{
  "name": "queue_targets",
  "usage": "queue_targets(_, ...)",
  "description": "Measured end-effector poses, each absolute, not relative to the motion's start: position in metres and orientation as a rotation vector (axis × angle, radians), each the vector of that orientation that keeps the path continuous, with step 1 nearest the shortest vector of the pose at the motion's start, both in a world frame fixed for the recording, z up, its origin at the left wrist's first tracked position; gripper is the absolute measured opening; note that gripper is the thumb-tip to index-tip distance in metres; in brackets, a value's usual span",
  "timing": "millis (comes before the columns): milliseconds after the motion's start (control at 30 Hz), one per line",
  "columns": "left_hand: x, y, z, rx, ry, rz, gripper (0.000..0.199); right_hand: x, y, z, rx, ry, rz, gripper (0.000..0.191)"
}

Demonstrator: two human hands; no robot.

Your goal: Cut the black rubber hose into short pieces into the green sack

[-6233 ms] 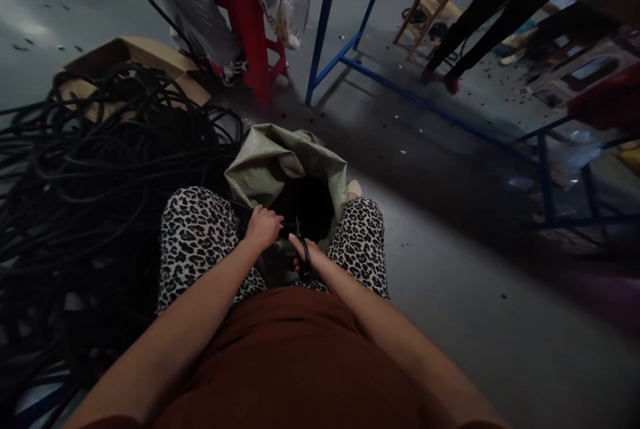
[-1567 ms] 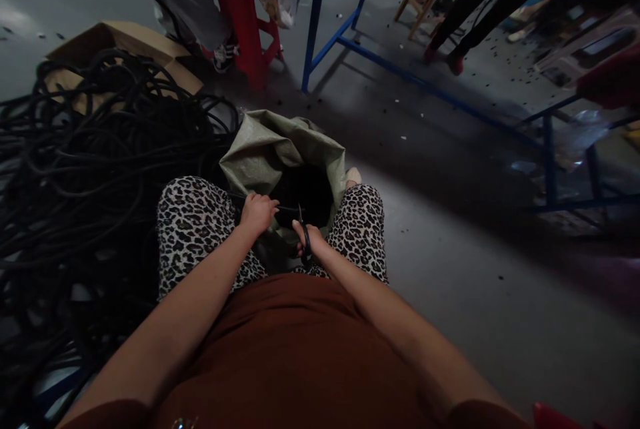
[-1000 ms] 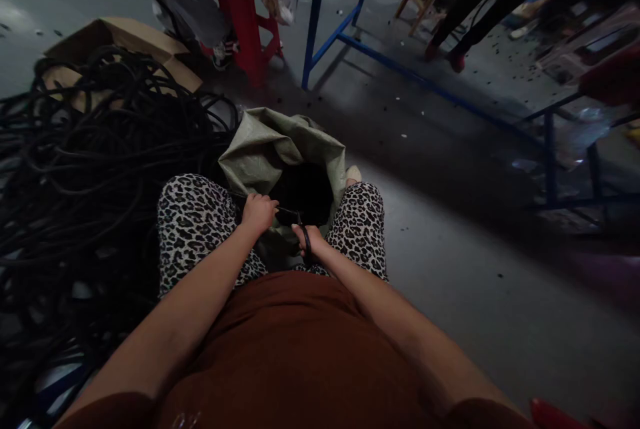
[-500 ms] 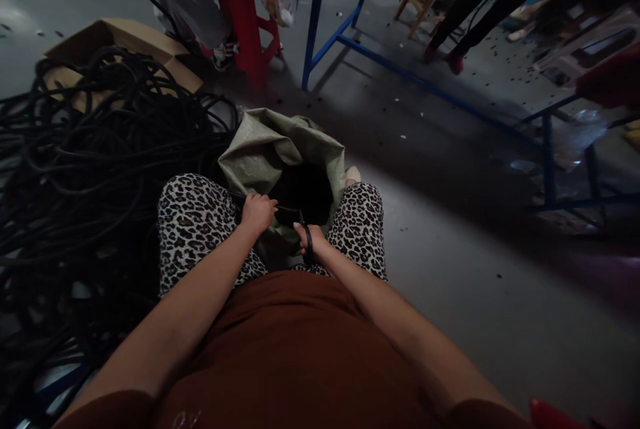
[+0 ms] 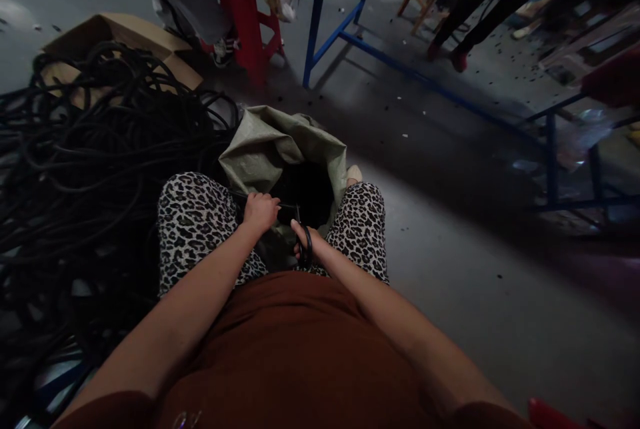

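Cord (image 5: 288, 206) pinched in our left hand (image 5: 262, 213); right hand (image 5: 315, 241) grips scissors (image 5: 309, 243) just beside; we could get nicked if cord slips.

The scissors (image 5: 309, 247) you hold have black looped handles, with narrow blades pointing away from you over the sack (image 5: 251, 161). The black cord (image 5: 287, 205) you grip runs roughly crosswise, its short exposed length reaching the blades; contact cannot be confirmed. Below, the grey-green sack stands open before you, rim folded and uneven, interior dark.
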State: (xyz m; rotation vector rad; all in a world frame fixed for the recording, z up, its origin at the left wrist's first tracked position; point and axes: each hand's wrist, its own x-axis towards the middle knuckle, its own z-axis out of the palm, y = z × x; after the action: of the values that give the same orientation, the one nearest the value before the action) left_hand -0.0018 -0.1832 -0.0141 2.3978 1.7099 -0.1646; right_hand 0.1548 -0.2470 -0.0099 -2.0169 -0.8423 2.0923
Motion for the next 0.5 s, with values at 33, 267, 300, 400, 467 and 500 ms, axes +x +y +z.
queue_targets(33,-0.002,-0.184,-0.014,2.399,1.698,-0.157,0.029,0.154,-0.246,-0.01,-2.031,-0.846,2.085,0.065)
queue_targets(267,-0.003,-0.185,-0.017,2.376,1.663,-0.098,0.028,0.154,-0.245,-0.017,-2.024,-0.867,2.067,0.064)
queue_targets(300,-0.003,-0.185,-0.017,2.381,1.658,-0.104,0.027,0.154,-0.245,-0.018,-2.033,-0.872,2.066,0.064)
queue_targets(400,-0.003,-0.186,-0.016,2.399,1.646,-0.107,0.027,0.154,-0.244,-0.021,-2.048,-0.891,2.056,0.064)
queue_targets(467,-0.003,-0.186,-0.016,2.402,1.641,-0.099,0.027,0.154,-0.243,-0.023,-2.061,-0.902,2.053,0.064)
queue_targets(500,-0.003,-0.186,-0.016,2.398,1.637,-0.094,0.027,0.154,-0.243,-0.024,-2.06,-0.907,2.051,0.064)
